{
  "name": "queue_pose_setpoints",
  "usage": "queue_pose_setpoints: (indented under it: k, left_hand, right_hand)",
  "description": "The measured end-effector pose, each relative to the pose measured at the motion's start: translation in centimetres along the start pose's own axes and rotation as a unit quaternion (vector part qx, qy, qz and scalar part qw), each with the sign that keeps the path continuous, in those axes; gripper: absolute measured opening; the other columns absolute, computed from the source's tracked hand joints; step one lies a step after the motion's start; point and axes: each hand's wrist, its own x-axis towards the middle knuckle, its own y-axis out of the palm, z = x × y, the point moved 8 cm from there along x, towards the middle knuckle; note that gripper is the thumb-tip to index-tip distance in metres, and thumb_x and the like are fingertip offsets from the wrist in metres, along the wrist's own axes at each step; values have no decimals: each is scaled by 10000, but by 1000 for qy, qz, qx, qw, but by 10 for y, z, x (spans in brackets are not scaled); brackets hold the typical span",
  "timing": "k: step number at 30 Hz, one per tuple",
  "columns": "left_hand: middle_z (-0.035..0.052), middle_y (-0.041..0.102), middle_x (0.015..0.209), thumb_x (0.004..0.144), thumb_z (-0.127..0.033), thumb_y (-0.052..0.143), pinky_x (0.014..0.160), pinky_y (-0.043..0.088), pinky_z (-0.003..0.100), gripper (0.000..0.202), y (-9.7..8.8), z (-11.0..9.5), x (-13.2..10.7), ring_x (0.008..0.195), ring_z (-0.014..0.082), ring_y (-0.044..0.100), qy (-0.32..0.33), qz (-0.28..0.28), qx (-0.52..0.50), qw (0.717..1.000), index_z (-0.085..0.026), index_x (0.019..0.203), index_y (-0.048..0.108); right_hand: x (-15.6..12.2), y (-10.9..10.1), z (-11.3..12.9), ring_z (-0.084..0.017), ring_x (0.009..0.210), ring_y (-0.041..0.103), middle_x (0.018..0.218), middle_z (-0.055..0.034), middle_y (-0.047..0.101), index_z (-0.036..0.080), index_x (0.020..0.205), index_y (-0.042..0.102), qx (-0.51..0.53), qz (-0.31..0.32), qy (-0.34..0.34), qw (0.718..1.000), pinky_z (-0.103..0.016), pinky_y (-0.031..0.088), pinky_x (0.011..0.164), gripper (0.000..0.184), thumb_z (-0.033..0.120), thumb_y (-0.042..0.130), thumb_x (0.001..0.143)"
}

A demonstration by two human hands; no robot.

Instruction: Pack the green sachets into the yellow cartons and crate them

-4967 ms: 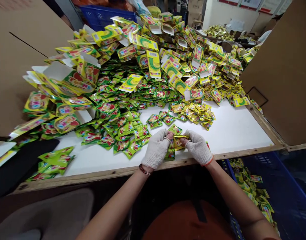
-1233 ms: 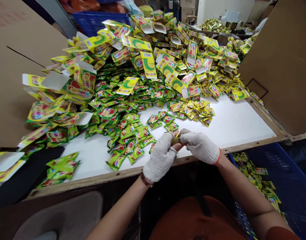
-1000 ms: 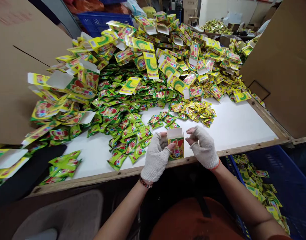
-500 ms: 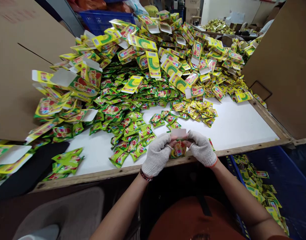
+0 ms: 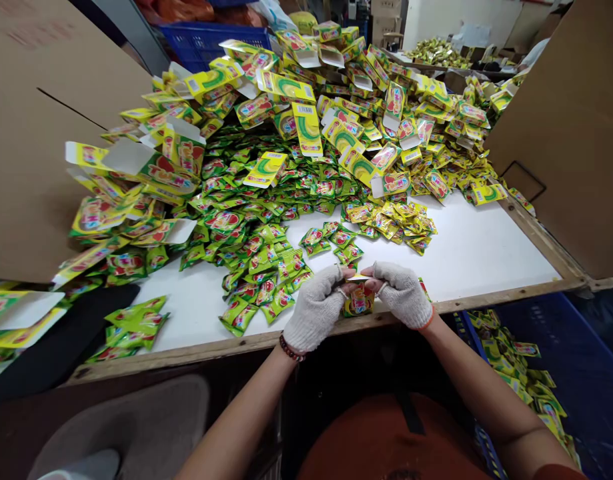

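Note:
A small printed candy box (image 5: pixel 359 302) is held upright between my two gloved hands at the table's front edge. My left hand (image 5: pixel 319 303), in a white knit glove with bare fingertips, pinches the box's top left. On the opposite side my right hand (image 5: pixel 400 293), gloved the same way, grips the top right corner. The box's top flap lies folded down under the fingertips. Just beyond the hands are several loose green candy packets (image 5: pixel 349 252). A heap of green packets (image 5: pixel 266 267) lies to the left, and yellow packets (image 5: pixel 399 223) lie further back.
Open-ended cartons (image 5: pixel 306 127) are piled high at the back. Cardboard sheets (image 5: pixel 561 147) stand at both sides. A blue crate (image 5: pixel 566 353) with filled boxes sits below the table on the right. A wooden strip (image 5: pixel 186 357) edges the white tabletop (image 5: pixel 466 253).
The box's pale top flap stood up between my fingertips before. Now it is folded down, and my fingers have drawn closer together over the top.

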Motion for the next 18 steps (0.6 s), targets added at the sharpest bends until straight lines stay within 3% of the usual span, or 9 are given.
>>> queue_pose_setpoints:
  k: [3, 8, 11, 15, 18]
  left_hand:
    - [48, 758, 953, 868, -331, 605, 834, 541, 325, 195, -2, -13, -1, 899, 203, 684, 36, 0, 30, 999, -203, 938, 733]
    - [38, 767, 907, 884, -351, 604, 722, 545, 276, 228, -2, -22, 0, 803, 176, 691, -10, 2, 16, 1000, -189, 952, 749]
    - [33, 771, 889, 886, -338, 613, 699, 552, 262, 216, -4, -21, -1, 779, 167, 694, -2, -7, 15, 1000, -191, 958, 754]
    - [42, 771, 968, 896, -265, 607, 813, 570, 284, 194, -7, -19, -11, 886, 173, 708, 110, -30, 54, 992, -222, 1009, 758]
    - [61, 759, 1027, 885, -190, 604, 854, 577, 297, 215, -8, -19, -22, 947, 179, 707, 192, -31, 82, 977, -233, 1035, 752]
  right_hand:
    - [1, 0, 8, -167, 758, 643, 826, -49, 711, 162, 945, 725, -18, 8, -10, 1000, -279, 490, 708, 252, 311, 521, 951]
    - [4, 2, 10, -156, 749, 645, 828, -38, 722, 158, 952, 730, 2, 22, 19, 1000, -260, 489, 692, 242, 326, 557, 940]
    - [5, 2, 11, -144, 733, 639, 795, -27, 710, 161, 935, 737, 11, 15, 10, 1000, -249, 489, 693, 229, 322, 575, 932]
    - [1, 6, 11, -141, 738, 633, 791, -31, 689, 180, 951, 741, -19, 25, -34, 999, -254, 508, 711, 200, 244, 553, 933]
    - [-9, 11, 13, -173, 906, 662, 971, -74, 704, 193, 1071, 722, -35, 46, -104, 993, -283, 543, 791, 277, 145, 507, 903]
